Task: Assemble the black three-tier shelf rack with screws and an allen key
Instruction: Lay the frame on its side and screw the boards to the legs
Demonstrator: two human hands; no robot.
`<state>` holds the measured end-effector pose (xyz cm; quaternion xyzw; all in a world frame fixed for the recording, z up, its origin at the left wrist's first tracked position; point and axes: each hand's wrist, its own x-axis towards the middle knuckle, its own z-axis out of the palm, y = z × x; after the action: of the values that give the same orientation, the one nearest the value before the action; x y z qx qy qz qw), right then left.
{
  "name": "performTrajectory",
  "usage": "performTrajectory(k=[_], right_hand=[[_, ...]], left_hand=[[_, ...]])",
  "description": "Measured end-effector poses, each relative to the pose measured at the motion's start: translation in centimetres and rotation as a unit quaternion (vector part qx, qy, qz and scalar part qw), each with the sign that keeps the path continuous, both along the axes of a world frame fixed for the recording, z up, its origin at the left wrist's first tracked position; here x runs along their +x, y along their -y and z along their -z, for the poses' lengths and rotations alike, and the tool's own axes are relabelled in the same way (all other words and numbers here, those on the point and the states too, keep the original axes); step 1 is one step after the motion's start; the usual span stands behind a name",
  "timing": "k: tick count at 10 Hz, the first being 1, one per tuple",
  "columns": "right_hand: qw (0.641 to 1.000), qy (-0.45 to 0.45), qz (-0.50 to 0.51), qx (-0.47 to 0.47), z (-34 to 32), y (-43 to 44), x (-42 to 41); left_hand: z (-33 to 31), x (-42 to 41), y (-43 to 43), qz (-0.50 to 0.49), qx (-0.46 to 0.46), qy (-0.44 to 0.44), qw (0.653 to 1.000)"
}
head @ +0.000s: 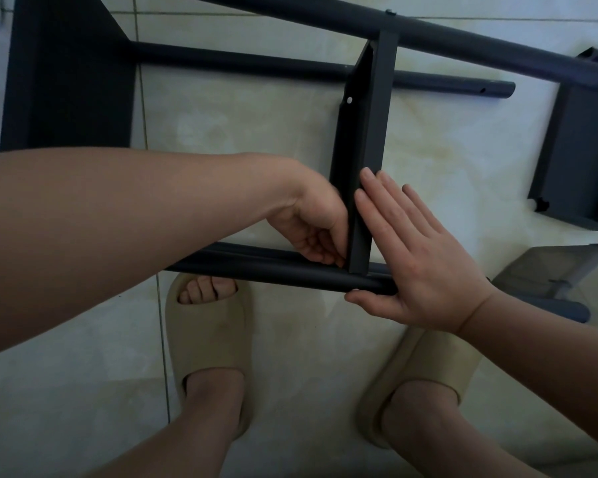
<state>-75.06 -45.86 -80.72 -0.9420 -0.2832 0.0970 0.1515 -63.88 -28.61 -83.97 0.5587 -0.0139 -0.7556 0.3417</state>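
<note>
Left hand (316, 232): curled at joint, contents unclear.
Right hand (411, 257): flat, bracing middle shelf (370, 132).
Axis: shelf crosswise to near pole (256, 267).

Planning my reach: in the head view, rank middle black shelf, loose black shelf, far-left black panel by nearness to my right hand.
1. Middle black shelf, touching the right hand.
2. Loose black shelf, right edge.
3. Far-left black panel, upper left.
</note>
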Motion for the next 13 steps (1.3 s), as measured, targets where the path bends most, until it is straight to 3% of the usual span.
performTrajectory(k=[4,7,13], right_hand=[[1.0,0.002,-0.001,0.001,0.0,0.0,0.0],[1.0,0.001,0.0,0.0,0.0,-0.1,0.0],[1.0,-0.002,-0.001,-0.005,-0.1,-0.1,0.0]], left_hand=[[0.4,-0.9,-1.0,-0.082,-0.065,-0.02,0.994],[0.1,0.1,-0.6,0.029,0.002,-0.007,1.0],[0.2,-0.1,-0.1,-0.013,-0.006,0.004,1.0]])
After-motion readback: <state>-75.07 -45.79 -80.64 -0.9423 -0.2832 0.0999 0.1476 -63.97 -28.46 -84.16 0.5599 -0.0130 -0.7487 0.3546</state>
